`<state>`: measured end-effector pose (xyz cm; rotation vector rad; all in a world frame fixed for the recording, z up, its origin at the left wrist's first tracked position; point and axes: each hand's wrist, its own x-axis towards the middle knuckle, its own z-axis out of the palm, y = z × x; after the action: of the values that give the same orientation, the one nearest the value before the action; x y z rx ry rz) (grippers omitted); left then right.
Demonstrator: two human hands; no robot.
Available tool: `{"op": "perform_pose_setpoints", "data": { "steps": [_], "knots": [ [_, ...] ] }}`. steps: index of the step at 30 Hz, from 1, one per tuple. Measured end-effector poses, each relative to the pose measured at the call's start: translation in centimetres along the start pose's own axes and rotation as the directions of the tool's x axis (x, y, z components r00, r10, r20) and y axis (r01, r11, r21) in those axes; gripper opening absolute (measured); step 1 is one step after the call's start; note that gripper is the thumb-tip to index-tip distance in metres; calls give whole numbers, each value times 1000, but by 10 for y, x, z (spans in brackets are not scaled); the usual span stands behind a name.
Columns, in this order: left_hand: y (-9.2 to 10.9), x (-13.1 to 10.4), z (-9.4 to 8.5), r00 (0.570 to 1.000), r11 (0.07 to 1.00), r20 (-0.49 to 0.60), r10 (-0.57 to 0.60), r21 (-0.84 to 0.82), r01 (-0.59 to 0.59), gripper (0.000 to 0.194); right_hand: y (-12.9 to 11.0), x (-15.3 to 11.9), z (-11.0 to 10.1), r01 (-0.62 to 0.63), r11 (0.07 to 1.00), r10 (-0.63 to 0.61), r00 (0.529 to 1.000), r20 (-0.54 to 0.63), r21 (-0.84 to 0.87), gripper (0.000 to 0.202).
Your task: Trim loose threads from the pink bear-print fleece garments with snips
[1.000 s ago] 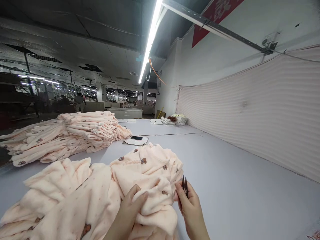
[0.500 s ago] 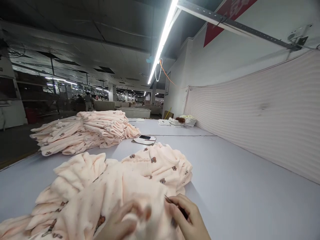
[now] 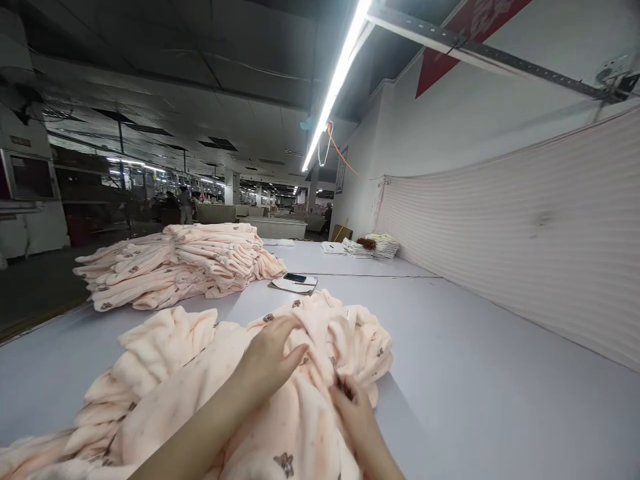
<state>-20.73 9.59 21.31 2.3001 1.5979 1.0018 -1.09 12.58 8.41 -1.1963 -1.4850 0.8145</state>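
Note:
A pale pink plush garment with small brown bear prints lies bunched in front of me. My left hand is over its upper middle, fingers curled into a raised fold and the thumb held apart from them; the fingertips are partly hidden in the cloth. Close to the garment's right side, my right hand is closed around small dark thread snips, their pointed end toward the fabric. The hand hides most of the tool.
A tall pile of similar pink garments sits at the back left. Behind my garment, a dark phone rests on a white pad. Stacked white pieces stand by the wall. A striped cloth hangs along the pale table's right side.
My left hand has moved up and forward onto the far part of the garment, which is now folded differently. My right hand still holds the snips. The view has shifted slightly left.

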Motion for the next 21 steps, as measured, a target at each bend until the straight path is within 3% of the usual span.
{"op": "perform_pose_setpoints", "data": {
  "steps": [3,5,7,9,12,14,16,19,21],
  "knots": [
    [2,29,43,988,996,132,81,-43,-75,48,7,-48,-12,-20,997,16,999,50,75,35],
    [1,24,71,974,996,207,93,-35,-87,39,6,-57,-34,-67,992,78,991,-112,103,41],
    [0,6,91,968,993,228,108,9,-113,37,1,-44,-58,-89,992,116,927,-356,92,41],
    [-1,-14,103,963,984,235,131,89,-156,42,-4,-12,-75,-151,987,160,904,-396,56,37],
    [-5,-38,111,952,958,268,146,203,-204,46,-6,40,-81,-209,976,217,896,-387,64,38],
    [-9,-47,113,950,940,258,177,242,-241,40,-6,59,-77,-206,972,233,912,-339,113,30],
    [-9,-47,112,949,919,170,264,255,-301,37,-9,60,-72,-182,964,232,933,-277,196,29],
    [3,-31,105,939,928,-45,341,173,-329,45,-23,40,-71,-160,929,234,953,-194,334,33],
    [17,-15,101,937,939,-81,341,80,-335,53,-34,23,-72,-153,901,231,961,-150,406,35]
  ]
}}
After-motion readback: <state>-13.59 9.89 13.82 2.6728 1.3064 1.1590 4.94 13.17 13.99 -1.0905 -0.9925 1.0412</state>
